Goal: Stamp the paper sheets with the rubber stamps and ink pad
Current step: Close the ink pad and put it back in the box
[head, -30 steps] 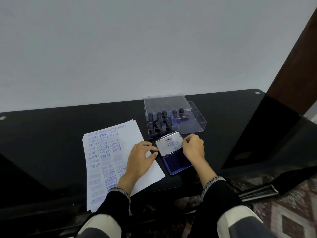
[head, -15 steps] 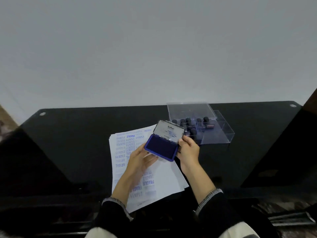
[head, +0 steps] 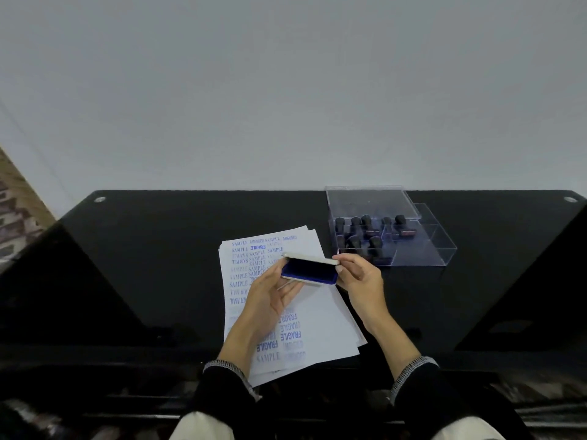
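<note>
A plain grey-white wall stood behind a glossy black table [head: 158, 249], and the person sat at the table's near edge with both forearms, in dark sleeves with pale knitted cuffs, reaching out over it.

Both hands held the ink pad [head: 309, 272] raised above the paper sheets [head: 320, 315]. The left hand [head: 270, 296] lay palm-up beneath the pad's left end, its fingers loosely curved and cupping the case from below. The right hand [head: 360, 277] pinched the pad's right end, thumb and forefinger closed on the thin pale lid where it met the blue base. The lid sat only narrowly parted from the base, so that a dark blue strip of the inking surface showed between them.

The paper sheets lay directly under the hands in a slightly fanned stack, reaching from just beyond the fingertips back to the table edge between the wrists. The top sheet carried many blue impressions: SAMPLE, AMENDED, FRAGILE and AIR MAIL, some upside down, most of them on the side under the left hand, while the part below the right wrist was mostly white.

Beyond the right hand and a little to its right stood a clear plastic box [head: 422, 246], its lid raised at the back. The rubber stamps [head: 365, 230] with dark rounded handles stood in its compartments on the side nearer the hands; the far right compartment looked bare.
</note>
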`<state>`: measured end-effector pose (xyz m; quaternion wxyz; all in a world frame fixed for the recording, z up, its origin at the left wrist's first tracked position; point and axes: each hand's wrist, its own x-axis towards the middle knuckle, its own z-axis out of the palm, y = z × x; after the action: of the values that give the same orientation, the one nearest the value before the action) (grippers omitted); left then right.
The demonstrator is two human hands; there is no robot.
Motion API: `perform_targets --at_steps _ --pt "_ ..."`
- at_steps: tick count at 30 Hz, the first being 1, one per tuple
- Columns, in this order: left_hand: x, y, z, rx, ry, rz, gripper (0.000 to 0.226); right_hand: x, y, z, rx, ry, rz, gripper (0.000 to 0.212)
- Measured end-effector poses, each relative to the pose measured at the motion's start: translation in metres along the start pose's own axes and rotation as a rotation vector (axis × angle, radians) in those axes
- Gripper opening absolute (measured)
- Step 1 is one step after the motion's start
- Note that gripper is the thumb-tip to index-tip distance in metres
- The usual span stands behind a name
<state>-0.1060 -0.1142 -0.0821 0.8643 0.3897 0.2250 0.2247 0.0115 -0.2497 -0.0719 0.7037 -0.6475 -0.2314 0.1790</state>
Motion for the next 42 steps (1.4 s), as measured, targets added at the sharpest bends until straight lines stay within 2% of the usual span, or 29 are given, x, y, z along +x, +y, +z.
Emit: perform_targets --at_steps 4,8,10,15,18,23,25,28,31,34,38,42 --pt "-0.002 0.000 0.003 -0.022 0.036 -0.034 0.037 0.000 0.006 0.001 -0.045 0.023 0.020 0.032" --pt "-0.004 0.003 0.008 -0.077 0.083 -0.074 0.034 0.001 0.004 0.005 0.146 0.081 0.146 0.034" --pt "-0.003 0.002 0.009 -0.023 0.088 -0.053 0.034 0.001 0.000 0.006 0.253 0.122 0.199 0.027" --pt "-0.001 -0.003 0.011 0.132 0.081 -0.006 0.038 0.001 0.001 0.014 0.223 0.105 0.416 0.041" --pt "-0.001 -0.003 0.012 0.159 0.103 -0.018 0.039 -0.003 0.001 0.016 0.154 0.105 0.398 0.041" --pt "-0.005 -0.004 0.028 0.219 0.050 0.047 0.037 -0.008 -0.003 0.009 0.081 0.220 0.258 0.037" --pt "-0.003 -0.002 0.046 0.332 -0.015 0.124 0.034 -0.006 -0.017 -0.002 0.116 0.274 0.159 0.030" --pt "0.006 -0.005 0.069 0.725 -0.115 0.266 0.034 0.007 -0.043 -0.034 0.147 0.411 0.057 0.029" --pt "0.020 -0.022 0.074 1.128 -0.107 0.383 0.059 0.020 -0.060 -0.078 0.088 0.555 -0.021 0.031" --pt "0.030 -0.044 0.064 1.427 -0.112 0.408 0.088 0.028 -0.063 -0.115 -0.081 0.647 -0.036 0.030" --pt "0.036 -0.059 0.056 1.510 -0.099 0.523 0.102 0.042 -0.060 -0.141 -0.240 0.671 -0.043 0.027" --pt "0.037 -0.060 0.055 1.519 -0.093 0.533 0.106 0.057 -0.058 -0.144 -0.397 0.624 -0.052 0.024"
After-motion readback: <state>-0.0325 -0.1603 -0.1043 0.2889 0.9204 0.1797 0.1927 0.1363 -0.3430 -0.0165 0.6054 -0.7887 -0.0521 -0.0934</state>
